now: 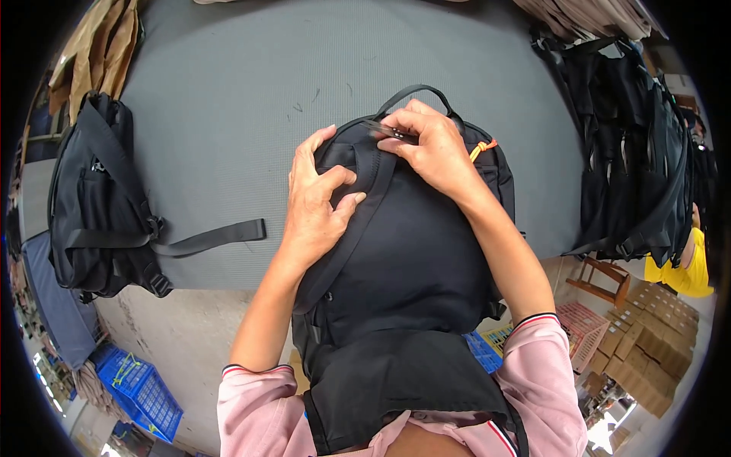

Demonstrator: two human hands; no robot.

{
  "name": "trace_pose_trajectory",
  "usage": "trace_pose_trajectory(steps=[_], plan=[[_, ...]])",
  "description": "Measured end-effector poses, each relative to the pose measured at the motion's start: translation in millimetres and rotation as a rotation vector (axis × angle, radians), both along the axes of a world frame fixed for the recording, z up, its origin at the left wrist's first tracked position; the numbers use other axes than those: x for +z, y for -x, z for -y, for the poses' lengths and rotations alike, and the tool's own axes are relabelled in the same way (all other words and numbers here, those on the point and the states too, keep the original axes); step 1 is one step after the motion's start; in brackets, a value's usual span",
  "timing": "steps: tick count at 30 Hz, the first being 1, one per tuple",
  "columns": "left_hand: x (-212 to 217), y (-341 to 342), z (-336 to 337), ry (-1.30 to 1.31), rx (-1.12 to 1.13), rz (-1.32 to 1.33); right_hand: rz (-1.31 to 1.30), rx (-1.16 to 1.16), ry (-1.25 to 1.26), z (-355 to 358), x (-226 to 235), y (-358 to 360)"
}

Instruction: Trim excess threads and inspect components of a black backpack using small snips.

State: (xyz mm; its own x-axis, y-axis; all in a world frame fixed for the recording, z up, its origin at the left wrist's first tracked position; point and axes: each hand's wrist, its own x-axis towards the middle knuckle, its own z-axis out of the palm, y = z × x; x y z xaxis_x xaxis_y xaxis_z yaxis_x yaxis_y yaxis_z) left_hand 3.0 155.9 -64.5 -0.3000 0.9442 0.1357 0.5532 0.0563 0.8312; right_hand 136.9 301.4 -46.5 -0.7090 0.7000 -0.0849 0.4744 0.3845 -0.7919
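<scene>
Watching remotely, I see the right hand (430, 145) clasp a slim tool (396, 133) at the far end of the black backpack (419, 244), at the grey table (228, 152)'s near edge. The left hand (316, 202) touches it; I can't tell if it pinches. Left, a bag (95, 198)'s webbing (221, 238) juts inward; dark bags (624, 145) crowd the right.

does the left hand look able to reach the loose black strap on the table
Likely yes: the loose strap lies uncovered to the left of the left hand, no object between, though that hand rests on the nearer backpack.
</scene>
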Motion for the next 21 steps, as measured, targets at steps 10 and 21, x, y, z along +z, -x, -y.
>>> trace_pose_trajectory(steps=[10, 21], plan=[[-0.9, 1.9, 2.5, 0.002, 0.004, -0.035, -0.289, -0.146, 0.196, 15.4, 20.1, -25.2], [8.3, 16.5, -32.7, 0.078, 0.08, 0.009, 0.078, -0.146, -0.221, 18.4, 20.5, -21.6]])
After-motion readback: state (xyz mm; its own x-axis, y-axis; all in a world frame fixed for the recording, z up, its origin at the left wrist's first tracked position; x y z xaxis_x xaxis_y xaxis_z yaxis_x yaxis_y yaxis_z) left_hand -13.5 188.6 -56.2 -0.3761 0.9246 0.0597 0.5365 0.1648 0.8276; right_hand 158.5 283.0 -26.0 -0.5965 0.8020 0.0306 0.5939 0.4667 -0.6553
